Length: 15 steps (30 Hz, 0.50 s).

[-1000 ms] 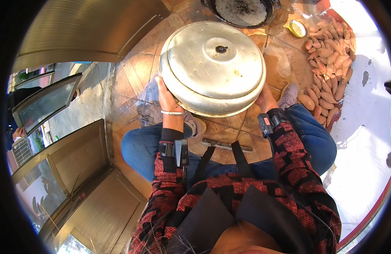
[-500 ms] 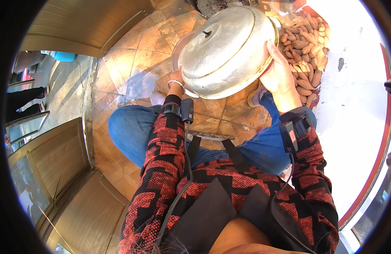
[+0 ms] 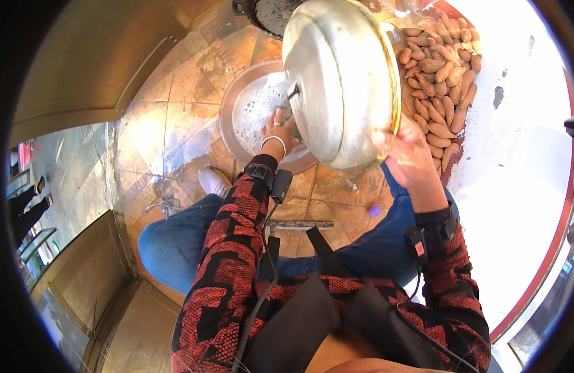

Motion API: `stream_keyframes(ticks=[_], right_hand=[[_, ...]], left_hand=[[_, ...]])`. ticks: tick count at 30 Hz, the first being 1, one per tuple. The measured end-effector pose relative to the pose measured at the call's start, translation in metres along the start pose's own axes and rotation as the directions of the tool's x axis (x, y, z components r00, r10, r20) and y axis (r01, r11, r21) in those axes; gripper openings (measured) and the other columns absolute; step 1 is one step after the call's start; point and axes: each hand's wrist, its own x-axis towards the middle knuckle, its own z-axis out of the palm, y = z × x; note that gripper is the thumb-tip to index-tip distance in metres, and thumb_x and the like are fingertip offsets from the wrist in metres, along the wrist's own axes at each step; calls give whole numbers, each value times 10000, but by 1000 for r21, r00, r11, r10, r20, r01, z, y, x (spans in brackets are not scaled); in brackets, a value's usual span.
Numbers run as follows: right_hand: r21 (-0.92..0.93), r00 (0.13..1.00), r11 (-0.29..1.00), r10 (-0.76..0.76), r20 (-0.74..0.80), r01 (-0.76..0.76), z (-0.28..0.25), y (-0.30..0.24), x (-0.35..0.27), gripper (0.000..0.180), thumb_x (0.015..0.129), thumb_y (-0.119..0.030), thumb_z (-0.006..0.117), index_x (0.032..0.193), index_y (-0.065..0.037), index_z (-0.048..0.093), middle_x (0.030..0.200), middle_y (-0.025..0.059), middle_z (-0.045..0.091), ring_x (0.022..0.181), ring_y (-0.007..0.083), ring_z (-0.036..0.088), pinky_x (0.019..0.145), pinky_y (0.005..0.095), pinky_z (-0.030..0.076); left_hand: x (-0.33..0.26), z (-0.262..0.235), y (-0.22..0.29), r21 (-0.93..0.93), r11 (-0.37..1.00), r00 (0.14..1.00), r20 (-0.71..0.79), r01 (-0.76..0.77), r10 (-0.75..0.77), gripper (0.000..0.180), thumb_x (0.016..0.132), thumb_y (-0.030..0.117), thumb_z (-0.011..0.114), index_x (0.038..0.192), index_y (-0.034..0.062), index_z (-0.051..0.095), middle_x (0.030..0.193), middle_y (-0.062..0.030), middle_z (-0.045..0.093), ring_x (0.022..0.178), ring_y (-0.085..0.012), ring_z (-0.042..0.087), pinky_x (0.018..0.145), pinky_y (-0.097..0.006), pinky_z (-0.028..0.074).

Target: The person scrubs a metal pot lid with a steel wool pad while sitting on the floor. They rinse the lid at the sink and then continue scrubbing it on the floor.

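A large domed metal pot lid (image 3: 346,87) is held up and tilted, its small dark knob toward the left. My right hand (image 3: 406,149) grips its lower right rim, thumb on the outer side; some fingers are hidden behind it. My left hand (image 3: 278,133) is off the lid, fingers spread, over the near part of a brownish basin (image 3: 227,121). Foamy water (image 3: 253,102) fills the basin, and the lid overhangs its right side. Whether my left fingertips touch the water I cannot tell.
Many sweet potatoes (image 3: 441,87) lie piled at the right. A dark round pan (image 3: 271,17) stands beyond the basin. On the tiled floor are a small purple object (image 3: 374,211) and a metal strip (image 3: 299,225). Wooden panels stand at the left; another person's legs (image 3: 29,208) show outside.
My left hand has let go of the lid and moved over the basin. The lid has tipped more upright and shifted right in my right hand, uncovering much of the basin.
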Motion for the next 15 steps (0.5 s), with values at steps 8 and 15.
stream_keyframes(ticks=[8,15], right_hand=[[-92,994,993,69,-81,-76,-3,-17,-9,253,930,-184,693,1100,-6,634,881,-39,586,789,45,496,706,211,404],[-211,989,967,143,-21,-145,14,-18,-2,273,939,-189,683,1131,-11,605,875,-44,547,773,36,459,676,202,379]], left_hand=[[38,42,13,456,848,928,357,-270,104,654,934,290,633,1507,378,330,1623,-51,206,1464,-332,291,1119,-572,350],[10,57,-50,-3,972,969,-76,236,-236,500,893,117,619,1363,254,516,1517,-159,332,1327,-377,450,1046,-488,451]])
